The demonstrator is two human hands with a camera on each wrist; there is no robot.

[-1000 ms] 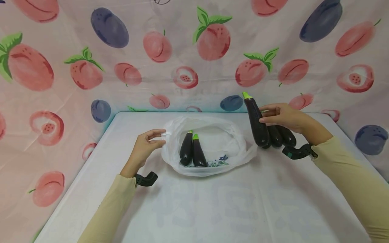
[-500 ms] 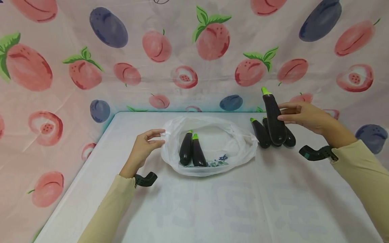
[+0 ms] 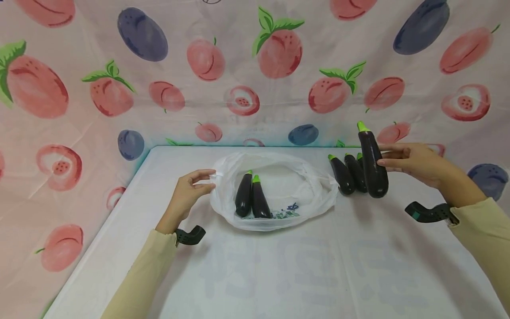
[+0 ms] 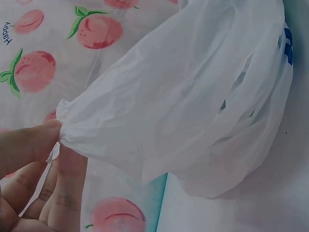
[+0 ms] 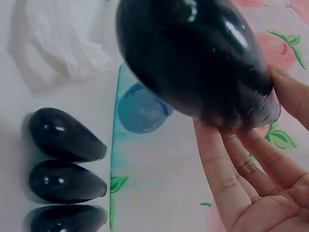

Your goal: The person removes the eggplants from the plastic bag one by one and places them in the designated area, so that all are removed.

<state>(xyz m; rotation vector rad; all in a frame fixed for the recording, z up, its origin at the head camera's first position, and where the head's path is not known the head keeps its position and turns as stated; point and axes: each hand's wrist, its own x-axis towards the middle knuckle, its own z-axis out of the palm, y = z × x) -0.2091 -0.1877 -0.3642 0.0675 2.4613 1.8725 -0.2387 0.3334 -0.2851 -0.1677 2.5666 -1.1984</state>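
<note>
A white plastic bag [image 3: 312, 195] lies open on the table with two dark eggplants [image 3: 244, 196] [image 3: 260, 201] inside. My left hand [image 3: 211, 179] pinches the bag's left rim; the left wrist view shows that pinched rim [image 4: 65, 128] between thumb and fingers [image 4: 67, 169]. To the right of the bag, my right hand [image 3: 384, 158] holds another eggplant [image 3: 372, 166] upright, green cap up, by its side. In the right wrist view that eggplant [image 5: 193, 63] rests against my fingertips [image 5: 227, 145]. Beside it lie more eggplants [image 3: 341, 176] [image 3: 356, 173], one partly hidden; three show in the right wrist view [image 5: 65, 140].
The table [image 3: 287, 274] has a white cover and a wide bare front area. Fruit-printed cloth [image 3: 239, 66] walls the back and both sides. Black camera mounts sit at both wrists [image 3: 190, 235] [image 3: 428, 212].
My right hand has carried the upright eggplant to the right, from the bag side of the lying row to its far side. The left hand and the bag have stayed still.
</note>
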